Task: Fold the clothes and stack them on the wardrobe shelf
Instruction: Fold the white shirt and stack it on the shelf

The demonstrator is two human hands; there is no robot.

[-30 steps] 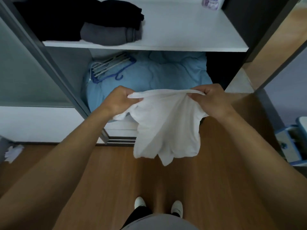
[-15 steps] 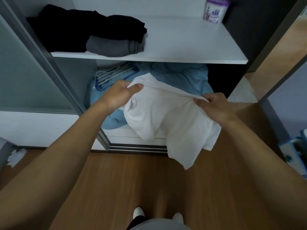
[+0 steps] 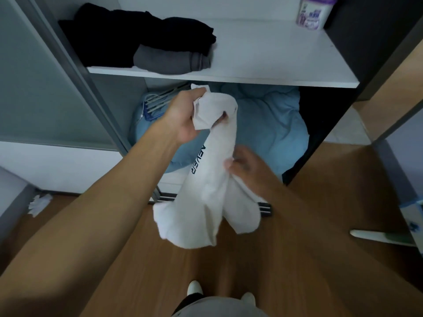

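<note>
A white T-shirt point(image 3: 206, 188) with dark lettering hangs in a long bunch in front of the open wardrobe. My left hand point(image 3: 185, 120) grips its top end, raised just below the white shelf point(image 3: 274, 53). Lower down, my right hand point(image 3: 246, 163) pinches the shirt's right edge at mid-length, partly hidden behind the cloth. On the shelf's left side lie folded black clothes point(image 3: 137, 35) and a folded grey garment point(image 3: 171, 60).
A purple-lidded tub point(image 3: 313, 12) stands at the shelf's back right. Below the shelf lies a light blue duvet point(image 3: 270, 124) with hangers point(image 3: 158, 101) at its left. Sliding door frame point(image 3: 75, 76) on the left. Crumpled white paper point(image 3: 39, 203) on the wooden floor.
My left hand has risen with the shirt's top end while my right hand dropped lower along it. The shirt went from spread between both hands to hanging in a long vertical bunch.
</note>
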